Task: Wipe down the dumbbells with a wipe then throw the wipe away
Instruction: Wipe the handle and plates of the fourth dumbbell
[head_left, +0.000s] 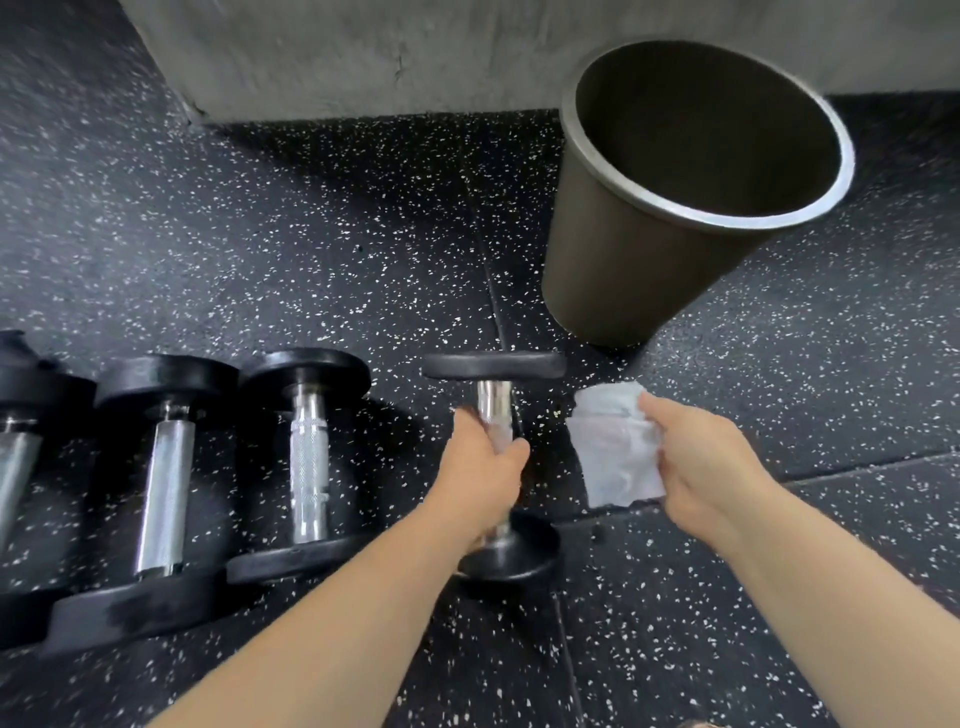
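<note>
Dim, even light — glare on the bin rim (810, 208), motion blur, wide-angle bending at edges.

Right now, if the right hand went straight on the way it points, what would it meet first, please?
The right hand, holding the wipe, points up-left: probably the far head of the held dumbbell first, with the bin just beyond, though depth is unclear.

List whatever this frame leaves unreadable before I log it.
Head view only.
leftmost dumbbell: cut off by the left edge.
held dumbbell: middle of the handle hidden under the left hand; lifted or resting, unclear.
wipe: right side hidden by the right hand; blurred.
bin: bottom dark, hidden by its wall.
</note>
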